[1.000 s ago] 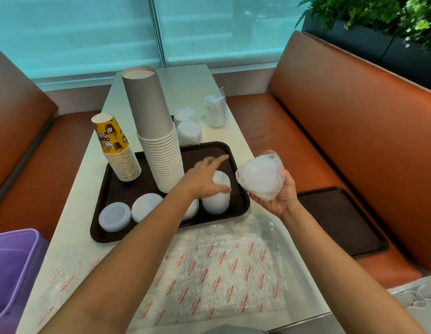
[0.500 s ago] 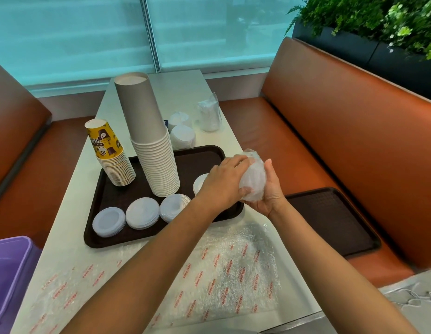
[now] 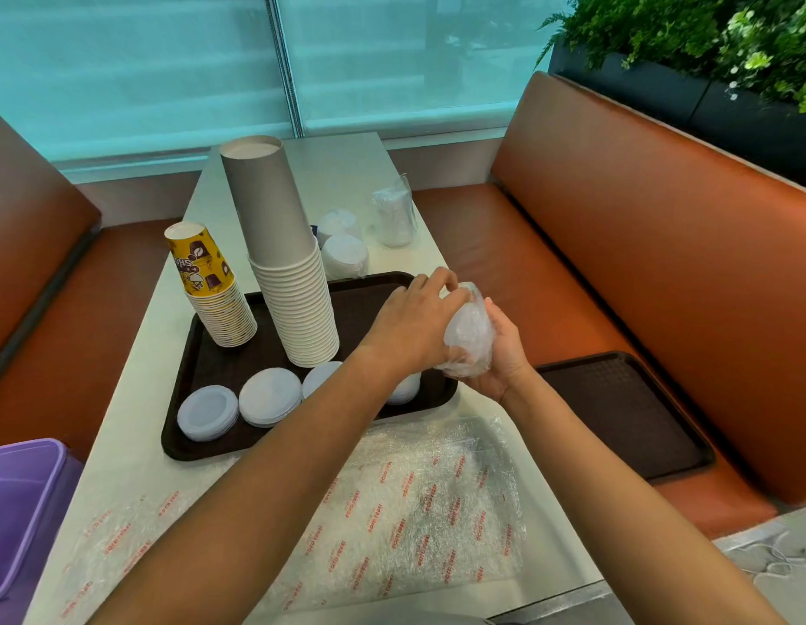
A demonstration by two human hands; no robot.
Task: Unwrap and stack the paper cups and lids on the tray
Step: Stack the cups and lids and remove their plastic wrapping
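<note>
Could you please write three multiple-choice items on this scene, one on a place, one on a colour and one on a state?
1. Where does the second brown tray lie?
A. On the orange bench seat at the right
B. On the purple bin
C. On the window sill

2. What colour is the top cup of the shorter cup stack?
A. Green
B. Yellow with a coffee print
C. Plain black

3. What is the state of the bundle of lids between the hands?
A. Lying bare on the tray
B. Dropped in the bin
C. Wrapped in clear plastic and held

Answers:
1 A: the tray rests on the seat, beside the table.
2 B: the cup shows yellow with dark beans.
3 C: the right hand cradles it while the left hand pinches the wrap at its top.
</note>
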